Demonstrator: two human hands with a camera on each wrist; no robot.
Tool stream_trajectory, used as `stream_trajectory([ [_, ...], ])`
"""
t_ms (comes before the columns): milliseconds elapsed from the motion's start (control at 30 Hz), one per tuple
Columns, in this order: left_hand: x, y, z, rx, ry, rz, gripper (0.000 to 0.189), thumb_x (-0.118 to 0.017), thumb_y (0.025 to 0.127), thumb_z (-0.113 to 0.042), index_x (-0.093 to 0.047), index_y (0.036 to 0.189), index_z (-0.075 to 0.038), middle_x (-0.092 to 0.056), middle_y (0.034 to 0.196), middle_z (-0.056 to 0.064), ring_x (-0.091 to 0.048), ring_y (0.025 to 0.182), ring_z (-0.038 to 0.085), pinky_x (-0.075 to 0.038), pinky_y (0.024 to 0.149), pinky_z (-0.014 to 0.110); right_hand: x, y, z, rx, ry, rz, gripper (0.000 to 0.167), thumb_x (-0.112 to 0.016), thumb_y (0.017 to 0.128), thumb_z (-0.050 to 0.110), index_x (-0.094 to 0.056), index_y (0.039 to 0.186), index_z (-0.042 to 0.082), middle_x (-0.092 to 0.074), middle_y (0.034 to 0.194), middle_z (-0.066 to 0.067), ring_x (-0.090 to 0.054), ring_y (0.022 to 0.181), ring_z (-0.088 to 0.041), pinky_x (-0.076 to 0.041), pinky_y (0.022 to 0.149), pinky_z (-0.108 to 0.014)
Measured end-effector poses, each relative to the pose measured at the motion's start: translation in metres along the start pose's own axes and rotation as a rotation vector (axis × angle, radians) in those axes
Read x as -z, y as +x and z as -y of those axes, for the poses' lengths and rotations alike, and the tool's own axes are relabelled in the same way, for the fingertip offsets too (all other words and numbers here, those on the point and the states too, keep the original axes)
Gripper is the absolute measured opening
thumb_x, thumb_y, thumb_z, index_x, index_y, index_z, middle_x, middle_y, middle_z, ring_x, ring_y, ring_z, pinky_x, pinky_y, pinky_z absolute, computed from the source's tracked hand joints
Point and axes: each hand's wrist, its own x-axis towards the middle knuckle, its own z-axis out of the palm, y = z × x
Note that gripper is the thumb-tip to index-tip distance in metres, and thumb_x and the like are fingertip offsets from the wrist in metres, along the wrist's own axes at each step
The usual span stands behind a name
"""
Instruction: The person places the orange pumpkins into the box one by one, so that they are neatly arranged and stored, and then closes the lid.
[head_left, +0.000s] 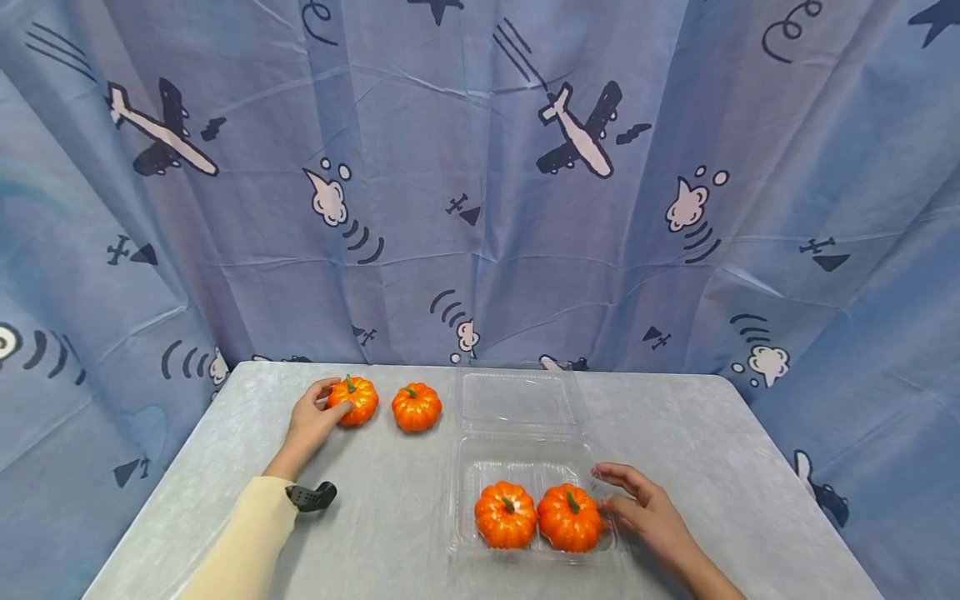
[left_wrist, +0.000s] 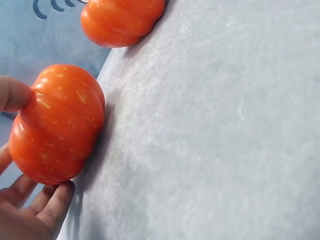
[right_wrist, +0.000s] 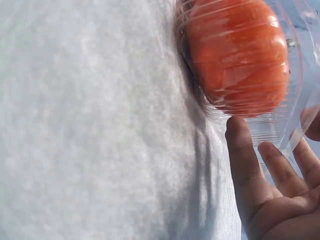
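My left hand (head_left: 311, 421) grips a small orange pumpkin (head_left: 356, 401) with a green stem at the back left of the table. In the left wrist view, the thumb lies on one side of this pumpkin (left_wrist: 60, 125) and the fingertips (left_wrist: 62, 195) on the other. A second pumpkin (head_left: 416, 407) stands just to its right. My right hand (head_left: 648, 512) is at the right side of a clear plastic clamshell box (head_left: 455, 500), its extended fingers against the ribbed wall. Two more pumpkins, one on the left (head_left: 506, 515) and one on the right (head_left: 570, 518), sit side by side in the box's front.
The box's hinged lid (head_left: 517, 402) lies folded back toward the rear of the table. A pale grey cloth covers the table (head_left: 375, 517). Behind it hangs a blue curtain (head_left: 420, 183) printed with airplanes. A black band (head_left: 311, 497) is on my left wrist.
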Motion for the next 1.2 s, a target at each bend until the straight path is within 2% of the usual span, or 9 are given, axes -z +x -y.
stream_trajectory([
  [300, 0.009, -0.008, -0.006, -0.054, 0.009, -0.011, 0.054, -0.069, 0.083, -0.017, -0.051, 0.134, -0.008, -0.049, 0.137, 0.022, -0.054, 0.118, 0.041, -0.047, 0.099, 0.047, 0.000, 0.001, 0.001, 0.002, 0.003, 0.004, 0.049, -0.056, 0.093, 0.007, -0.042, 0.139, -0.003, -0.041, 0.142, -0.031, -0.067, 0.091, -0.015, -0.059, 0.077, -0.036],
  [567, 0.013, -0.016, -0.019, -0.117, 0.020, -0.003, 0.056, -0.073, 0.081, -0.013, -0.052, 0.132, -0.008, -0.052, 0.136, 0.018, -0.054, 0.120, 0.039, -0.047, 0.100, 0.048, 0.000, 0.000, 0.001, 0.013, 0.012, 0.013, 0.049, -0.055, 0.093, 0.006, -0.040, 0.140, -0.003, -0.041, 0.143, -0.031, -0.067, 0.091, -0.013, -0.059, 0.078, -0.035],
  [767, 0.015, -0.024, -0.033, -0.174, 0.093, -0.007, 0.057, -0.074, 0.080, -0.017, -0.053, 0.132, -0.012, -0.048, 0.138, 0.018, -0.055, 0.117, 0.041, -0.050, 0.095, 0.051, 0.000, 0.000, 0.001, 0.013, 0.006, 0.002, 0.049, -0.055, 0.093, 0.006, -0.042, 0.139, -0.003, -0.042, 0.142, -0.030, -0.066, 0.092, -0.011, -0.058, 0.079, -0.032],
  [1033, 0.014, -0.036, -0.053, -0.338, 0.078, -0.030, 0.057, -0.076, 0.074, -0.012, -0.057, 0.128, -0.010, -0.052, 0.130, 0.018, -0.058, 0.111, 0.039, -0.052, 0.088, 0.052, -0.001, 0.000, 0.002, -0.006, 0.010, -0.003, 0.049, -0.055, 0.092, 0.005, -0.042, 0.139, -0.002, -0.042, 0.143, -0.029, -0.066, 0.092, -0.012, -0.058, 0.080, -0.031],
  [1200, 0.010, -0.043, -0.064, -0.424, 0.034, -0.019, 0.057, -0.078, 0.072, -0.008, -0.059, 0.126, -0.009, -0.054, 0.125, 0.015, -0.059, 0.105, 0.033, -0.058, 0.073, 0.032, -0.001, 0.000, 0.001, 0.010, 0.021, 0.015, 0.050, -0.054, 0.093, 0.005, -0.040, 0.140, -0.004, -0.040, 0.143, -0.031, -0.065, 0.092, -0.011, -0.058, 0.080, -0.032],
])
